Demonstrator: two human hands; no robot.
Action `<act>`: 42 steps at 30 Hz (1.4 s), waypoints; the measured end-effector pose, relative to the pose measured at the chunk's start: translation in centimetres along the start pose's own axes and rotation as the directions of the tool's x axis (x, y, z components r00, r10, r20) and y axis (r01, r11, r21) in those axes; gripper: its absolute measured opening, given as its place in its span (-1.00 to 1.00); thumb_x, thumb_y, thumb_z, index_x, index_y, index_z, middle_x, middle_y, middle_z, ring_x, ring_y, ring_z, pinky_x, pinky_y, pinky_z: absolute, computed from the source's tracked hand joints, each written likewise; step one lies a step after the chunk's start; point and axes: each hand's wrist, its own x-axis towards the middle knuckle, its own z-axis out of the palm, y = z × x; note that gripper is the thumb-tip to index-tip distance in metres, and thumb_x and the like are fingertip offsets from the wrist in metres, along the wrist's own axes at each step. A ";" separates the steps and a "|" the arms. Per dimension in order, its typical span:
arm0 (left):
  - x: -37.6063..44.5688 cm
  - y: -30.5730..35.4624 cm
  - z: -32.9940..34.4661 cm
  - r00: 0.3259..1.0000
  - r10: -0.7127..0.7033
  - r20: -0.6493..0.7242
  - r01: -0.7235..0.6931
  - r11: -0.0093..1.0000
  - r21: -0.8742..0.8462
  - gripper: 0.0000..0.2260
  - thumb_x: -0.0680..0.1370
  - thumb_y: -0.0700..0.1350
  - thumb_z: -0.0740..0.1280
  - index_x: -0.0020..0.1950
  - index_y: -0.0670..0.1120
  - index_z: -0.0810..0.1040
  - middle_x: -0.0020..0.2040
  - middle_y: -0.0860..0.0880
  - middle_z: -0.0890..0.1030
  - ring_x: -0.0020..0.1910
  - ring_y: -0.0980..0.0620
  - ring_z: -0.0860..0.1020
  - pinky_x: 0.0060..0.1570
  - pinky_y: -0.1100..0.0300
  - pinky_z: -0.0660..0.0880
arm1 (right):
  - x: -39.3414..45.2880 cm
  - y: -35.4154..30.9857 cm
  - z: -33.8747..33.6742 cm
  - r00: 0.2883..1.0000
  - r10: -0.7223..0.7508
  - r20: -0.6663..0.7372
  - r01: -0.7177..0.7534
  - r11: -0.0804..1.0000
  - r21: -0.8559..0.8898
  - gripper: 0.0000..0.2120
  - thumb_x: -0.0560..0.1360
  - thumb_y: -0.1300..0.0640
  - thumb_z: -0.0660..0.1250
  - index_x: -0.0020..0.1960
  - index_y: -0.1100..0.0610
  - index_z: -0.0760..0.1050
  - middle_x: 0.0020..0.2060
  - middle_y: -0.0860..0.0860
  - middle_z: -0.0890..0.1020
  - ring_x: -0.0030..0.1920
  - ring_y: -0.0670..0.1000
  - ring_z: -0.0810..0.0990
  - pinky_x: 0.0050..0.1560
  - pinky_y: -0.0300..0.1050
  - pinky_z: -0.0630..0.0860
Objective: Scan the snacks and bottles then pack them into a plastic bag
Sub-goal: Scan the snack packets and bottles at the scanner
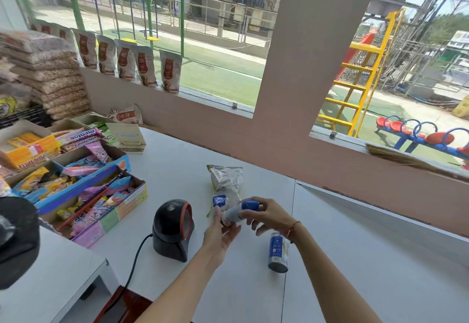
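- In the lower centre of the frame, both hands are holding a small white bottle (234, 215) with a blue cap, tilted, beside the black scanner (173, 228).
- The left hand (220, 234) is gripping its base; the right hand (266, 215) is closing on its cap end.
- A blue can (278, 251) is standing on the white counter (355, 259) under the right wrist, and a silvery snack bag (225, 183) is lying just behind the hands.

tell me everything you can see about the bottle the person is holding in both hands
The bottle is small, with a pale grey-white body, a printed pattern near its base and a blue cap. It looks like plastic. It is held tilted above the white counter, cap up and to the right. The left hand cups its base; the right hand grips near the cap. It sits just right of the black scanner.
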 end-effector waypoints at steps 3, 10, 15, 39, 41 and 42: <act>-0.3 -0.2 -0.3 0.998 -0.014 -0.066 -0.004 0.966 -0.259 -0.59 0.63 0.08 0.08 0.25 -0.22 0.42 -0.09 -0.18 0.53 -0.17 -0.02 0.53 -0.47 0.23 0.61 | 0.7 -1.3 2.4 0.983 -0.160 -0.086 0.143 0.973 -0.180 -0.63 0.43 0.06 0.44 0.19 0.16 0.54 -0.20 0.04 0.63 -0.42 -0.11 0.57 -0.40 -0.30 0.57; -0.5 0.0 -1.2 0.995 0.004 -0.098 -0.040 0.930 -0.365 -0.78 0.63 -0.13 0.19 0.19 -0.21 0.48 -0.09 -0.16 0.58 -0.12 -0.01 0.56 -0.37 0.21 0.65 | 1.9 -2.5 3.9 0.960 -0.277 -0.044 0.246 0.908 -0.340 -0.57 0.39 0.01 0.46 0.21 0.14 0.53 0.01 0.15 0.68 -0.21 0.01 0.60 -0.34 -0.39 0.55; -0.2 -0.8 -1.2 0.995 0.029 -0.099 -0.063 0.929 -0.366 -0.80 0.63 -0.12 0.20 0.11 -0.20 0.52 -0.08 -0.15 0.60 -0.11 -0.02 0.59 -0.18 0.15 0.66 | 2.4 -3.4 4.3 0.964 -0.266 0.000 0.248 0.897 -0.365 -0.61 0.39 0.06 0.47 0.15 0.20 0.56 -0.13 0.10 0.63 -0.21 0.03 0.53 -0.14 -0.23 0.51; 0.7 -10.0 3.0 0.980 0.069 0.184 -0.191 0.099 0.977 -0.58 0.25 0.07 0.49 0.06 -0.04 0.62 -0.13 0.06 0.65 -0.18 0.07 0.60 -0.24 0.31 0.45 | -3.1 11.4 -4.6 0.860 0.453 -0.233 -0.396 0.882 0.255 -0.46 0.44 -0.11 0.39 0.28 0.21 0.47 0.08 0.10 0.58 -0.01 0.05 0.58 0.00 -0.11 0.50; 0.4 -9.1 2.0 0.983 -0.013 0.184 -0.160 0.435 0.886 -0.51 0.25 0.08 0.51 0.11 -0.11 0.62 -0.12 0.01 0.70 -0.19 0.09 0.66 -0.25 0.34 0.49 | -4.5 11.2 -4.3 0.915 0.391 -0.097 -0.302 0.824 0.479 -0.50 0.41 -0.01 0.46 0.27 0.13 0.44 0.12 0.14 0.62 0.04 0.10 0.64 0.00 -0.08 0.60; 0.3 -8.6 1.4 0.982 -0.064 0.180 -0.107 0.595 0.796 -0.47 0.26 0.08 0.50 0.15 -0.15 0.60 -0.11 -0.04 0.71 -0.18 0.07 0.66 -0.22 0.30 0.52 | -5.0 10.8 -4.2 0.941 0.334 -0.055 -0.255 0.807 0.533 -0.49 0.39 0.07 0.50 0.28 0.10 0.42 0.14 0.16 0.62 0.08 0.14 0.65 0.02 -0.06 0.61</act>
